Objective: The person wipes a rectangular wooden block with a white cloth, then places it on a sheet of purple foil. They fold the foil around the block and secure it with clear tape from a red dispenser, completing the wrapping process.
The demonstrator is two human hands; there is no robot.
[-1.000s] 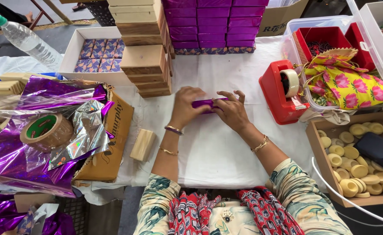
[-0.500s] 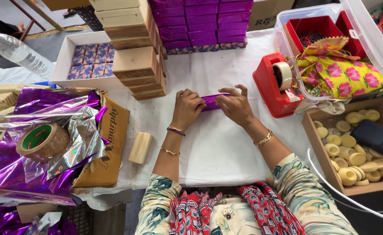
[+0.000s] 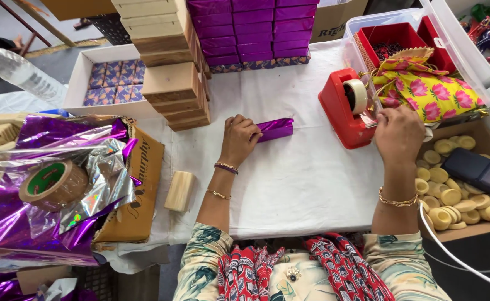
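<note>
A small block wrapped in purple foil (image 3: 274, 129) is held down on the white tablecloth (image 3: 306, 184) by the left hand (image 3: 239, 139), whose fingers are curled over its near end; most of the block sticks out to the right of the grip. The right hand (image 3: 398, 134) is at the red tape dispenser (image 3: 348, 108), well to the right of the held block, with the fingertips closed at the cutter edge; whether a strip of tape is already pinched there cannot be told.

The step in hand is judged to be the sealing of the foil. It would be done well if the fold were kept pressed flat under the left fingers so the foil cannot spring open, and if a short strip were pulled straight and torn cleanly. A bare wooden block (image 3: 179, 190) lies just left of the left forearm, beside loose purple foil sheets (image 3: 44, 223).
</note>
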